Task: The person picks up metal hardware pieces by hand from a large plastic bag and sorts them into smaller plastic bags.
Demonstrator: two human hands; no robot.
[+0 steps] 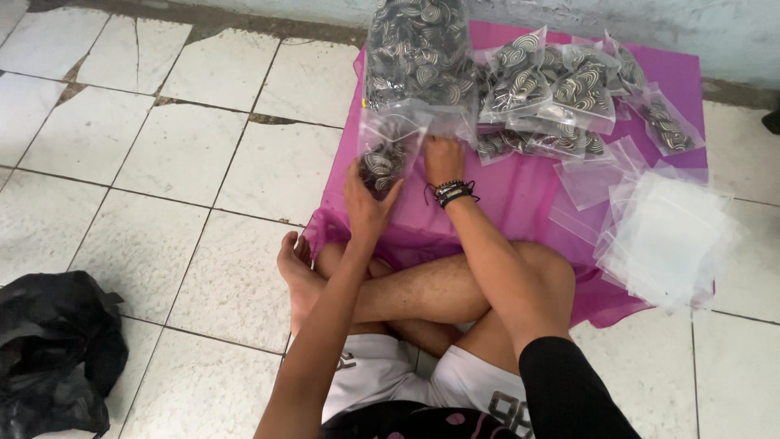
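A small clear bag (383,158) of striped discs sits in the left hand (366,203), gripped from below over the pink cloth (504,203). The right hand (443,158) is clenched at the big bag's (418,53) mouth, just beside it. Filled bags (561,89) lie behind, empty bags (662,236) to the right, on the tiled floor (187,162).

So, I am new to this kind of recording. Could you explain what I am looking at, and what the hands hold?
One camera sits on a person's head and looks down. The person sits cross-legged on a tiled floor, on a pink cloth. The left hand holds a small clear bag of striped pieces. The right hand reaches into or under a big bag of the same pieces. Filled bags lie behind, empty bags to the right, and a black bag on the left.
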